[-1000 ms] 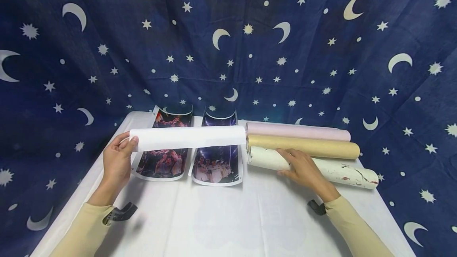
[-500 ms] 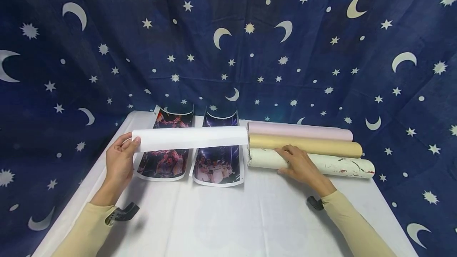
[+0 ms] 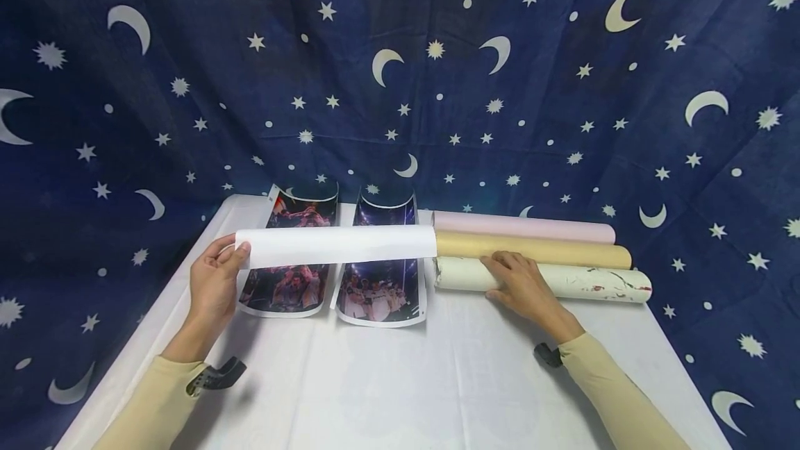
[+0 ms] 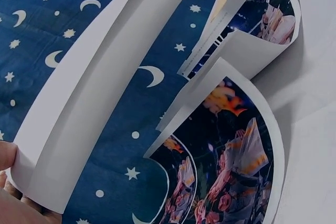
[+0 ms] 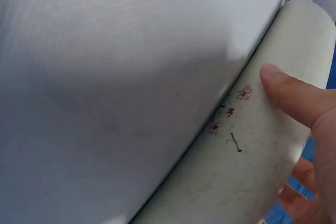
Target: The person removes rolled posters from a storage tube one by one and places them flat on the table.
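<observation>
My left hand (image 3: 215, 280) pinches the left end of a plain white rolled sheet of paper (image 3: 337, 245), thumb in front and fingers behind. This roll is held level and overlaps two curled photo posters in the head view; its right end is right at the ends of the rolls on the right. My right hand (image 3: 521, 289) grips a cream paper roll (image 3: 594, 283) with dark and red branch marks. In the right wrist view its thumb (image 5: 286, 90) lies on the near side and the other fingers curl over the far side. This roll lies alongside a yellow roll (image 3: 562, 250).
A pink roll (image 3: 531, 226) lies behind the yellow one. Two curled posters, one reddish (image 3: 290, 290) and one purple-blue (image 3: 378, 290), stand on the white-covered table (image 3: 387, 387). A dark blue moon-and-star cloth (image 3: 400, 75) hangs behind.
The cream roll's right end has swung back toward the yellow roll, with my right hand on it. The pink and yellow rolls have shifted slightly back. My left hand has moved slightly right with the white roll.
</observation>
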Tool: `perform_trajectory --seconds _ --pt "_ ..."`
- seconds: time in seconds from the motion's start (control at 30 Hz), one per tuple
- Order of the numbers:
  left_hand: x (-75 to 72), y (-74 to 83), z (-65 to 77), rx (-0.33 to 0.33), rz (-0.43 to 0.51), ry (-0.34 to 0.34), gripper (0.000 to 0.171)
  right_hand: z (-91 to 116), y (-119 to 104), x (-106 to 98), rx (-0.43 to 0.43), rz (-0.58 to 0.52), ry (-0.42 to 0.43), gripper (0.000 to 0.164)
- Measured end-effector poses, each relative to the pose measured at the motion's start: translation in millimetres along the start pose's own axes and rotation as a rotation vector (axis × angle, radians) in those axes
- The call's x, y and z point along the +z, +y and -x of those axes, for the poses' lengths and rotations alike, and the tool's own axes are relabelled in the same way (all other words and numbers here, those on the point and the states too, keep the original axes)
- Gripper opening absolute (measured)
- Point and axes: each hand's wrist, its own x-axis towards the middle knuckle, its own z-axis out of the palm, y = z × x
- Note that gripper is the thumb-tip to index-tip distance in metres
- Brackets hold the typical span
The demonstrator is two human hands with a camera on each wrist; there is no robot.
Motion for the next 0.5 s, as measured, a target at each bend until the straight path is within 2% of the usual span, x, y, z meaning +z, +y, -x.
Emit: perform_trajectory --seconds 0.1,0.2,0.43,0.5 --pt "3.3 -0.9 2.0 -0.003 -0.017 -0.023 0.021 -1 -5 -7 0.017 -0.017 0.025 0.075" --pt "10.2 0.0 5.1 0.006 -0.068 -0.044 0.021 -4 -14 -21 0.021 -0.038 0.092 0.070" --pt "36.9 3.2 14.1 0.074 -0.139 -0.106 0.025 -13 -46 -63 -0.020 -0.097 0.394 0.044" --pt "45.5 3.2 17.1 0.103 -0.154 -0.121 0.026 -15 -58 -73 -0.034 -0.107 0.446 0.038"
